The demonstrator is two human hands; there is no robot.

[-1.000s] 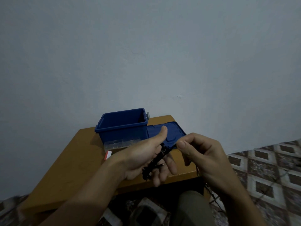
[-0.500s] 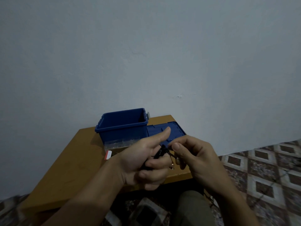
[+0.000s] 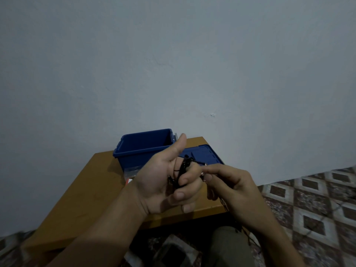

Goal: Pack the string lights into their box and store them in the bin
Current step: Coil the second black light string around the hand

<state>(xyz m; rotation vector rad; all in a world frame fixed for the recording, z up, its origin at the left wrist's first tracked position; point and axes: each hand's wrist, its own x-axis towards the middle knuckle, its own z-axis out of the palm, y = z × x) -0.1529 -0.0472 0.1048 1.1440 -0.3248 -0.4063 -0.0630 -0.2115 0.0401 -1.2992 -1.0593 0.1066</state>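
My left hand (image 3: pixel 165 180) grips a coiled bundle of black string lights (image 3: pixel 183 166), fingers curled round it and thumb raised. Just to its right, my right hand (image 3: pixel 231 187) pinches the loose strand by a small bulb; the wire trails down past my right wrist toward the floor. Behind my hands an open blue bin (image 3: pixel 142 149) stands on the wooden table (image 3: pixel 92 191), with its blue lid (image 3: pixel 206 155) lying flat to the right. A clear box with a red and white label (image 3: pixel 129 173) lies in front of the bin, partly hidden by my left hand.
The table stands against a plain pale wall (image 3: pixel 173 64). A patterned tile floor (image 3: pixel 317 205) spreads to the right. My knee (image 3: pixel 227 245) shows below the table's front edge, with dark wire hanging beside it.
My left fingers have closed round the bundle and the thumb has lifted. My right hand has moved in close to the left, winding the strand onto the bundle.
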